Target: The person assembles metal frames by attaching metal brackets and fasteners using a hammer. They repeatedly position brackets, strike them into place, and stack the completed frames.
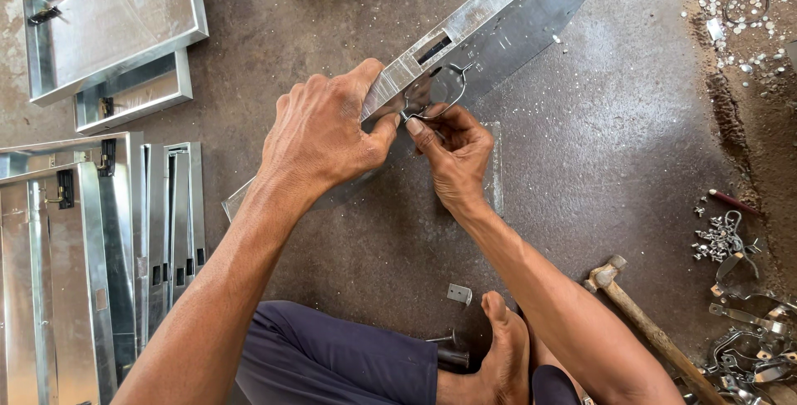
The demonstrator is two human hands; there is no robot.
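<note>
Both hands (328, 131) (452, 152) on metal clasp (436, 90)

We grip the sheet-metal panel (498, 19) with our left hand (324, 127) while our right hand (452, 152) pinches a wire handle (436, 90) (hammer (643, 322) nearby).

The long panel (498, 23) at the floor's far edge is bright sheet metal, smooth with a dull brushed sheen, and the small curved clasp (438, 91) against it is shiny bent metal. The floor (598, 164) is rough, matt grey-brown concrete. Near its right edge lies a hammer (643, 322) with a worn matt wooden handle and a scuffed metal head.
</note>
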